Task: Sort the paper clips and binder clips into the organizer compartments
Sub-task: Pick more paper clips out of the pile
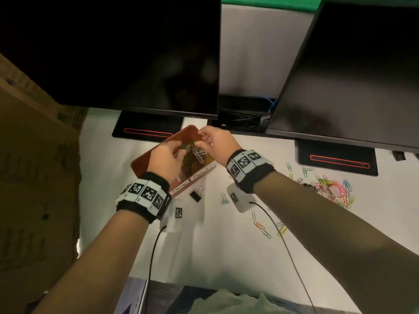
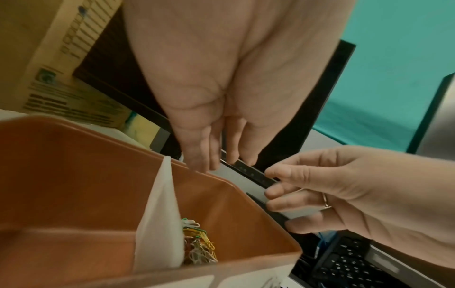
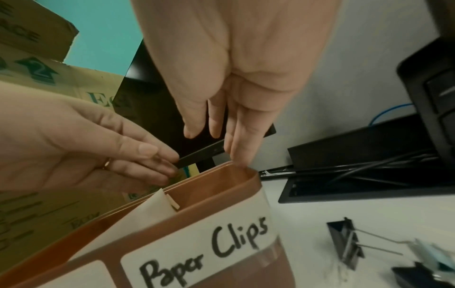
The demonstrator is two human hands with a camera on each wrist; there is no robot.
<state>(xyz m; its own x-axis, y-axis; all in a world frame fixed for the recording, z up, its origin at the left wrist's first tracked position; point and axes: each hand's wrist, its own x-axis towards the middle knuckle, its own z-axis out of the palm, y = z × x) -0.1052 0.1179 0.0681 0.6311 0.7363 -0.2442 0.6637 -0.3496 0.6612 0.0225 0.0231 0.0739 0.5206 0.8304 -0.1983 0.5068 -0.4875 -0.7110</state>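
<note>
A brown organizer (image 1: 141, 160) sits on the white desk, split by a white divider (image 2: 160, 204) and labelled "Paper Clips" (image 3: 204, 251) on its right half. Coloured paper clips (image 1: 197, 156) fill that compartment (image 2: 197, 245). My left hand (image 1: 166, 159) hovers over the box with relaxed fingers (image 2: 197, 161) and holds nothing. My right hand (image 1: 210, 139) hangs over the far corner, fingers pointing down (image 3: 236, 155) at the rim, also holding nothing. A black binder clip (image 1: 196, 196) (image 3: 344, 241) and a light blue binder clip (image 1: 225, 199) lie in front of the box.
A pile of coloured paper clips (image 1: 333, 189) lies at the right, with several strays (image 1: 263, 228) nearer me. Two dark monitors (image 1: 136, 53) (image 1: 351, 75) on stands loom behind. A cardboard box (image 1: 34, 177) stands at the left. Cables (image 3: 369, 171) run behind the organizer.
</note>
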